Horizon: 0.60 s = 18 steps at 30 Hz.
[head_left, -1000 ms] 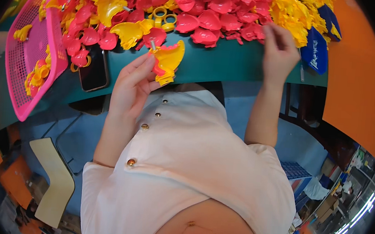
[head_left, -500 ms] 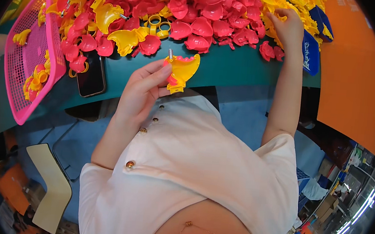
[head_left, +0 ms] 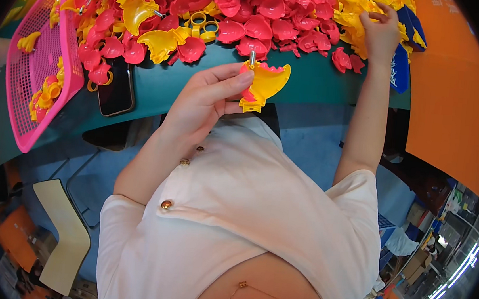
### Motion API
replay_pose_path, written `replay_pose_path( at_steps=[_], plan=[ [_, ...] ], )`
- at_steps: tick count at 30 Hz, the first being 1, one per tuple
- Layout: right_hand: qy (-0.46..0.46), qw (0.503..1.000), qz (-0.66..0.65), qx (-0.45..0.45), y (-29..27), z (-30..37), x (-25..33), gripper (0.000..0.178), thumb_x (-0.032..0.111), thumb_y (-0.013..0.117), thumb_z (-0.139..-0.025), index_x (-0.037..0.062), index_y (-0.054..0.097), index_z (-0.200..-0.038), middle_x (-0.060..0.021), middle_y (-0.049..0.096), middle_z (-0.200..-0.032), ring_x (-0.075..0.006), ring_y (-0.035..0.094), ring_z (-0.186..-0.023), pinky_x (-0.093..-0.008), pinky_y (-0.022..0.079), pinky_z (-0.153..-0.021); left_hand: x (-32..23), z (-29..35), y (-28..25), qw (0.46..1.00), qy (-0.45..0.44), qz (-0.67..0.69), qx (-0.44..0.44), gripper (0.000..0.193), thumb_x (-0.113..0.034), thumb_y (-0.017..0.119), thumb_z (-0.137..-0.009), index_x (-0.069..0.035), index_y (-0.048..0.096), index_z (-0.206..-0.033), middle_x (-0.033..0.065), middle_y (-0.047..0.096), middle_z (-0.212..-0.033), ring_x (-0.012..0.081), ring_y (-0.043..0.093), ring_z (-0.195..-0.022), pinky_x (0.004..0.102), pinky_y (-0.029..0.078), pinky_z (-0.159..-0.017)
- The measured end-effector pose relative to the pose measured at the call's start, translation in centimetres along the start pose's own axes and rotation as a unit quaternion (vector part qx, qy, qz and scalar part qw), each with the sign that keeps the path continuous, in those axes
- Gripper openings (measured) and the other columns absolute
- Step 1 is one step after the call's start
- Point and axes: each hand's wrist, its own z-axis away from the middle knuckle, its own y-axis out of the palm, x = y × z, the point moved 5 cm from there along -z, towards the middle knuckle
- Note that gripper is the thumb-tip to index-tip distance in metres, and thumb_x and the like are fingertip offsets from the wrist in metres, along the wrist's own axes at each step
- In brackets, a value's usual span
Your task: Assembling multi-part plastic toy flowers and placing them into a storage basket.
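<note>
Yellow plastic shell (head_left: 265,83) with a small metal pin, now lifted closer at frame centre, pinched in left hand (head_left: 204,98). Right hand (head_left: 382,31) has moved to upper right, fingers closing on yellow parts pile (head_left: 356,14); grip unclear. Red pieces (head_left: 262,15) and pink basket (head_left: 35,74) on teal surface (head_left: 313,85).

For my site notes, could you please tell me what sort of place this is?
Probably a small toy-assembly workshop: a teal table heaped with red and yellow plastic parts, a pink basket of more, the left hand holding a yellow piece.
</note>
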Motion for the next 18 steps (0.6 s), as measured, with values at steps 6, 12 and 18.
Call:
replay_pose_path(
  at_steps=[6,12,18],
  plan=[
    [0.126,0.958,-0.258,-0.019,-2.8,0.4,0.9,0.018,0.003,0.066,-0.076,-0.0049,0.063,-0.092,-0.0091,0.065,-0.081,-0.0143,0.062,-0.06,-0.0237,0.05,-0.058,-0.5,0.3,0.7,0.999,0.022,-0.032,0.024,0.033,-0.019,0.062,-0.088,-0.003,0.058,-0.116,0.0058,0.064,-0.104,0.0114,0.062,-0.092,0.028,0.051,-0.082],
    [0.189,0.836,-0.477,0.196,-1.7,7.8,13.1,0.012,-0.005,0.061,-0.076,-0.0025,0.059,-0.087,-0.0082,0.062,-0.081,-0.0148,0.061,-0.06,-0.0242,0.049,-0.057,-1.1,-0.5,2.2,0.973,0.198,-0.079,0.089,0.041,-0.016,0.061,-0.089,-0.004,0.052,-0.127,0.0088,0.059,-0.117,0.0144,0.058,-0.103,0.0293,0.048,-0.087],
    [0.178,0.728,-0.573,0.331,0.0,10.9,16.2,0.023,0.003,0.066,-0.075,0.0022,0.053,-0.094,-0.0076,0.057,-0.101,-0.0136,0.057,-0.088,-0.0264,0.047,-0.079,-1.9,-0.1,0.3,0.983,0.169,-0.012,0.075,0.047,-0.018,0.059,-0.091,0.0,0.045,-0.131,0.0081,0.059,-0.117,0.0143,0.059,-0.102,0.0287,0.048,-0.087]
  ],
)
